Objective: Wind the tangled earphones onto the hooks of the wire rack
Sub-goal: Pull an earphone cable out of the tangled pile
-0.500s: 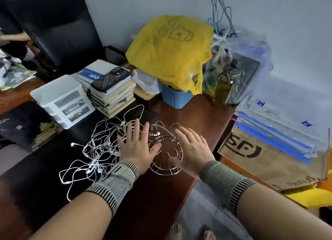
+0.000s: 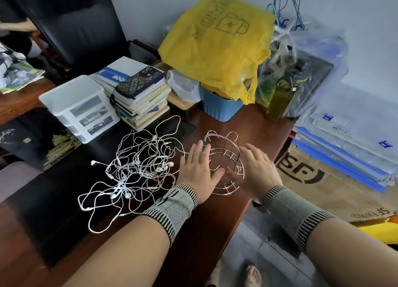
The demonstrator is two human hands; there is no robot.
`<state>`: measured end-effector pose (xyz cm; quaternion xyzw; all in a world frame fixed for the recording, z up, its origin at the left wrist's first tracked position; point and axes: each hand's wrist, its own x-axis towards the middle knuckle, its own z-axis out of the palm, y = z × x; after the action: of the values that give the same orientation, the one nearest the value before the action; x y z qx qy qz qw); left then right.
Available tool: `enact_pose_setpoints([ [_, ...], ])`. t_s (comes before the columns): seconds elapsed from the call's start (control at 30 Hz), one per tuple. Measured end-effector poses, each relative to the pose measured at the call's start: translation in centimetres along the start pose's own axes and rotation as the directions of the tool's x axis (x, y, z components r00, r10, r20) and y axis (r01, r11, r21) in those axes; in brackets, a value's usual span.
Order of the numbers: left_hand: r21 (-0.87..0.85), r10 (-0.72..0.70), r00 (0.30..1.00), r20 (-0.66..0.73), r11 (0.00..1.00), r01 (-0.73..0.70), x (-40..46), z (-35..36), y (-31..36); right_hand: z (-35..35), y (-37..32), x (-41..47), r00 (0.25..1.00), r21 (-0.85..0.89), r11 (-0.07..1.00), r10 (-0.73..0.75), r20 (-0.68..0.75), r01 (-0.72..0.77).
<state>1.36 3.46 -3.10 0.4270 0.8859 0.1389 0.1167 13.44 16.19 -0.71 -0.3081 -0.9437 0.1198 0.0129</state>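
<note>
Near-left rim of wire rack [image 2: 224, 157] hidden behind left hand [image 2: 197, 170]; whether palms touch it can't be told. Rack: thin shiny metal, round, w/ small hooks, on dark glossy worktop [image 2: 64, 211] near right edge. Earphones [image 2: 133, 168]: white thin cords, tangled heap just left of rack. Both hands flat, fingers straight; right hand [image 2: 256, 170] flanks rack's right side.

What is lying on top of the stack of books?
A phone in a patterned case lies camera side up on the stack of books. Its screen faces down, so it cannot be seen, and it covers part of the top book.
</note>
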Motion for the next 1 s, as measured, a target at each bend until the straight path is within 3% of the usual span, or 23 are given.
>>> enact_pose_setpoints([
  [0.07, -0.094, 0.026, 0.990, -0.135, 0.995, -0.039, -0.8, 0.1, -0.9, 0.1, 0.1, -0.7, 0.980, 0.032, 0.998, -0.041, -0.193, 0.048],
  [0.13, -0.126, 0.016, 0.961, -0.276, 0.991, -0.053, -1.8, 0.4, -2.6, 0.4, -0.4, -1.4, 0.911, 0.063, 0.981, -0.146, -0.385, 0.183],
  [0.23, -0.142, -0.145, 0.953, -0.267, 0.984, 0.110, -3.2, 0.7, -5.8, 1.2, -2.7, -2.1, 0.844, 0.157, 0.904, -0.293, -0.450, 0.398],
  [0.3, -0.098, -0.305, 0.944, -0.128, 0.951, 0.294, -4.4, 1.0, -7.8, 2.0, -4.5, -2.6, 0.853, 0.215, 0.860, -0.366, -0.371, 0.463],
  [0.4, 0.055, -0.470, 0.876, 0.106, 0.883, 0.467, -6.2, 1.9, -10.1, 4.0, -6.4, -3.2, 0.885, 0.217, 0.861, -0.423, -0.193, 0.459],
  [0.5, 0.114, -0.529, 0.837, 0.139, 0.848, 0.517, -7.2, 2.8, -11.0, 5.2, -7.0, -3.0, 0.918, 0.223, 0.896, -0.397, 0.019, 0.383],
  [0.67, 0.074, -0.419, 0.878, 0.231, 0.907, 0.414, -7.5, 3.0, -11.0, 6.1, -7.3, -2.3, 0.933, 0.214, 0.940, -0.307, 0.187, 0.266],
  [0.77, -0.137, -0.278, 0.901, 0.332, 0.931, 0.338, -7.8, 2.9, -9.9, 6.5, -7.5, -2.0, 0.932, 0.221, 0.956, -0.248, 0.264, 0.192],
  [0.87, -0.352, -0.175, 0.919, 0.352, 0.885, 0.304, -8.3, 2.9, -8.5, 7.0, -7.3, -1.9, 0.922, 0.249, 0.964, -0.178, 0.343, 0.093],
  [0.93, -0.445, -0.154, 0.932, 0.329, 0.845, 0.297, -8.5, 3.0, -7.7, 7.5, -7.3, -1.6, 0.896, 0.324, 0.944, -0.092, 0.434, -0.061],
  [1.0, -0.522, -0.132, 0.935, 0.329, 0.799, 0.297, -8.8, 3.0, -7.0, 7.8, -7.6, -1.2, 0.813, 0.464, 0.820, 0.002, 0.582, -0.334],
])
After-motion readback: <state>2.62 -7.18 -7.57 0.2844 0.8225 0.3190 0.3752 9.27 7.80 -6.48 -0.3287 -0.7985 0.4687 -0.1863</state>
